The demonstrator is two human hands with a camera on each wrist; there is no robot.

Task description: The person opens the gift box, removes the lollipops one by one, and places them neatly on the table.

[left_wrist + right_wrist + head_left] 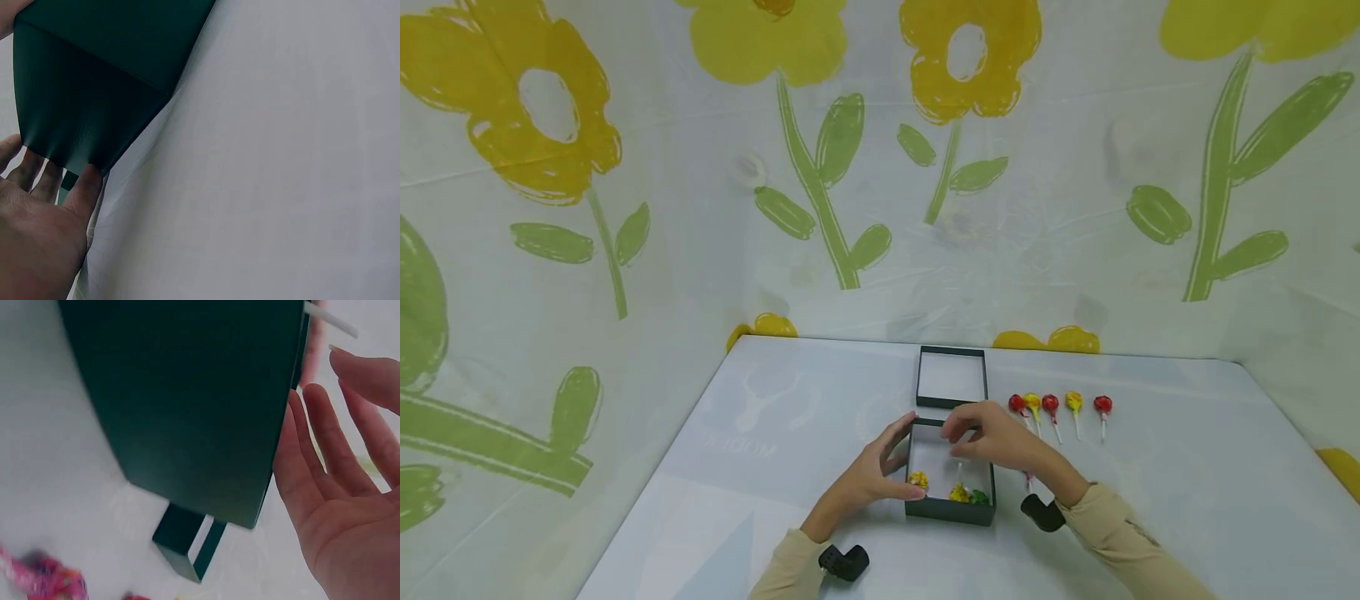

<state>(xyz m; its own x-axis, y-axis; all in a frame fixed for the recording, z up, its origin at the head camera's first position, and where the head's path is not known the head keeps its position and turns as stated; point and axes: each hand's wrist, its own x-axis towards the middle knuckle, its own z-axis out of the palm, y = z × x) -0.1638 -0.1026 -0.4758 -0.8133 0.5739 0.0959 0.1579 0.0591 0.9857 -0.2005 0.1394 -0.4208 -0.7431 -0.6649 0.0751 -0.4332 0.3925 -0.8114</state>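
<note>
A dark green open box (pixel 951 510) stands on the table. Inside lie a yellow lollipop (pixel 918 480) at the left, another yellow lollipop (pixel 958 492) near the front wall, and a green lollipop (pixel 980 497) beside that one. My left hand (pixel 880 471) grips the box's left side, thumb at the front corner and fingers further back. Over the box's right side is my right hand (pixel 996 435), thumb and fingers apart with nothing between them. In the right wrist view a white lollipop stick (pixel 331 320) pokes past the box edge, close to the fingertips.
Behind the box lies a matching dark green tray-like box part (pixel 952 375). Several red and yellow lollipops (pixel 1050 403) lie in a row to the right. A pink-wrapped lollipop (pixel 56 578) is by the box's right side. A flowered cloth (pixel 1030 250) hangs behind the table (pixel 1180 467).
</note>
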